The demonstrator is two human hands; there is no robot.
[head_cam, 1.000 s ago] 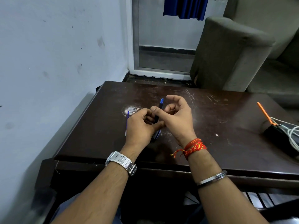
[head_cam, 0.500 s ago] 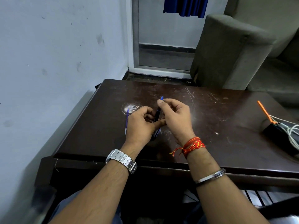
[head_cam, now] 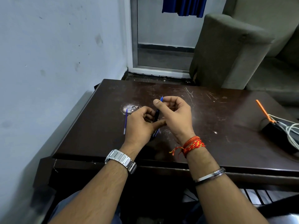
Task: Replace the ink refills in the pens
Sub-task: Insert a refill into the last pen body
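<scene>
Reference: clock directions are read on the table top, with 12 o'clock pointing away from the person.
Wall (head_cam: 48,62): pale plaster with scuffs and dark specks; it runs along the 9 o'clock edge of the table.
Loose refill (head_cam: 125,122): thin and blue, lying flat on the table just beside the left hand at its 9 o'clock, lengthwise from 12 to 6.
White patch (head_cam: 131,108): a worn mark on the surface at the 12 o'clock end of the loose refill.
Left hand (head_cam: 140,126): fingers curled round the pen barrel; a metal watch (head_cam: 121,160) sits on the wrist.
Pen barrel (head_cam: 156,115): dark, held above the table centre between both hands, tilted towards 1 o'clock.
Blue refill tip (head_cam: 161,98): projects from the 12 o'clock end of the pen barrel.
Right hand (head_cam: 176,115): thumb and forefinger pinch narrowly on the blue refill tip; the other fingers are loosely curled. A red thread band (head_cam: 192,144) and a metal bangle (head_cam: 210,174) are on the forearm.
Table (head_cam: 226,126): dark brown wood, glossy, with scratches and pale specks.
Glass door (head_cam: 161,38): light frame, at 12 o'clock beyond the table; a blue cloth (head_cam: 184,5) hangs above it.
Sofa (head_cam: 229,50): grey-green upholstery, at 1 to 2 o'clock, close to the far edge of the table.
Black box (head_cam: 275,130): at 3 o'clock on the table, with an orange strip (head_cam: 263,110) and white cables (head_cam: 291,131) touching it.
</scene>
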